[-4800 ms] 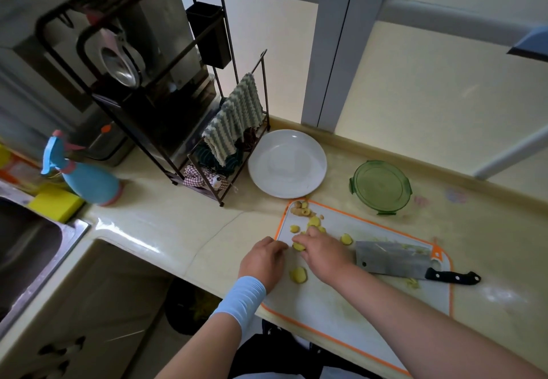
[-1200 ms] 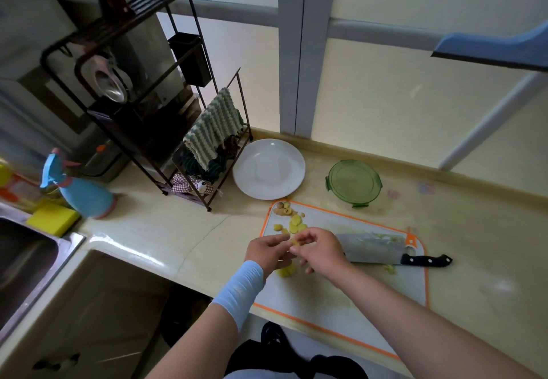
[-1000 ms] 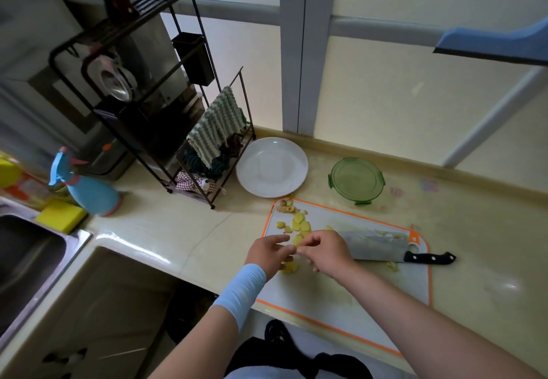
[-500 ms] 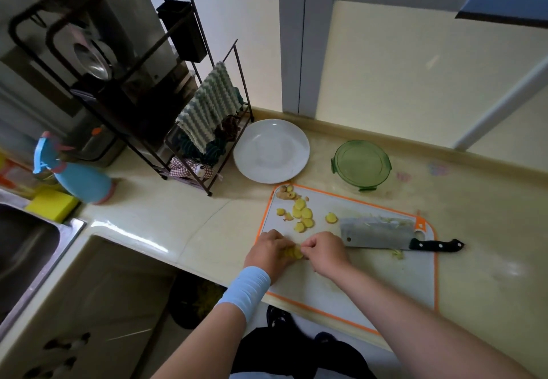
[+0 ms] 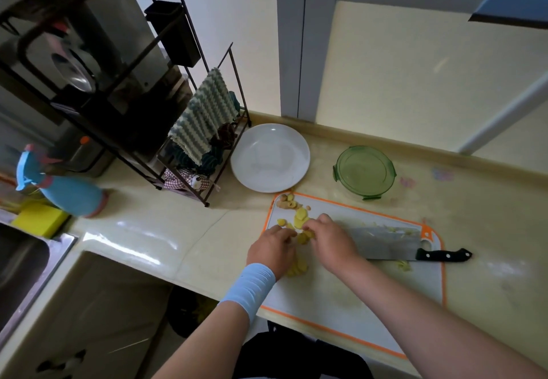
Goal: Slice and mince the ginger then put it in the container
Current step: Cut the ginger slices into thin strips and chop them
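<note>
Several ginger slices (image 5: 301, 216) lie loose near the far left corner of the cutting board (image 5: 355, 298), with brown trimmings (image 5: 285, 200) beyond them and a small overlapped pile (image 5: 297, 269) beside the wrist of the left hand (image 5: 271, 248). That hand is curled, its fingertips closing on a few slices, and the right hand (image 5: 332, 242) meets it there with thumb and fingers bent round the same slices; neither holds a knife. The slices sit close to the board's left edge, so a careless gather could push one onto the desk (image 5: 184, 230) or over its front lip. Thin, moist rounds probably slide on each other, and a crooked stack would likely topple or skid once a blade bears on it, giving uneven strips. Just right of the right hand the cleaver (image 5: 385, 243) lies flat on the board, close against that hand. I cannot tell which way its edge faces, and a backward sweep of the wrist could meet it. Behind the cleaver, off the board, the green container (image 5: 364, 172) stands on the desk with no ginger visible in it, and whether it is lidded is unclear. Mince carried across that gap could scatter.
</note>
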The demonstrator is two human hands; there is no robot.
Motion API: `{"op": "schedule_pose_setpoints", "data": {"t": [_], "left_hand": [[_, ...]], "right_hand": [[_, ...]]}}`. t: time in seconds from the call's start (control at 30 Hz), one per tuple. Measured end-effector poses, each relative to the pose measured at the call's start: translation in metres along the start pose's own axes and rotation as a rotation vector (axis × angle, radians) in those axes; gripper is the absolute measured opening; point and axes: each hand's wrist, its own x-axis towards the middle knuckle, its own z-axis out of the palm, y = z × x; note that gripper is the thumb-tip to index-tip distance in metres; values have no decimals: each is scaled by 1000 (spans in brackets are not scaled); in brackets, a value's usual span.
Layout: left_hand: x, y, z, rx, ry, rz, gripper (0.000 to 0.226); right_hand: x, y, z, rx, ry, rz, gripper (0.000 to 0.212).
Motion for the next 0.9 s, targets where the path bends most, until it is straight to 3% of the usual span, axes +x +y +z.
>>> {"op": "schedule_pose_setpoints", "data": {"t": [0.2, 0.33, 0.5, 0.7, 0.9], "left_hand": [[18, 11, 4, 48, -41, -26, 29], [22, 8, 2, 24, -11, -39, 28], [17, -4, -6, -115, -49, -122, 17], [0, -8, -12, -396, 6, -241, 8], [-19, -6, -4, -505, 34, -259, 7]], "right_hand": [[12, 1, 2, -41, 6, -13, 23], [17, 4, 3, 107, 30, 37, 31], [9, 5, -4, 322, 97, 124, 15], [-19, 3, -8, 617, -167, 322, 13], [-30, -2, -3, 702, -194, 450, 8]]}}
